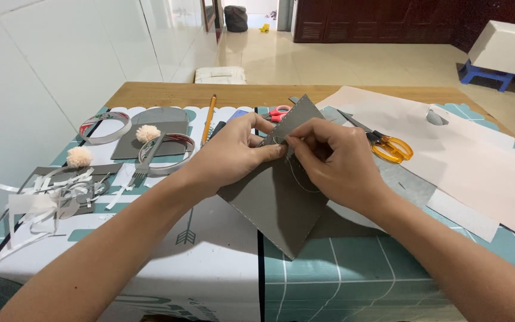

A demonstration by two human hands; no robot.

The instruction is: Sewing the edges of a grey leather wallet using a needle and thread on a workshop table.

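My left hand (233, 152) pinches the upper left edge of a grey fabric piece (275, 206), a diamond-shaped folded sheet held tilted above the table. My right hand (329, 158) grips the same edge from the right, fingertips pinched on a thin thread that loops down over the fabric. Whether a needle is between the fingers cannot be seen. Both hands meet at the fabric's upper part, and its lower corner points toward me.
Yellow-handled scissors (391, 147) lie right of my hands on pale paper sheets (478, 167). Red-handled scissors (279, 112) and a pencil (209, 119) lie behind. At the left are ribbon rolls (105, 126), two pom-poms (79, 157), a fork (144, 166) and paper scraps (49, 203).
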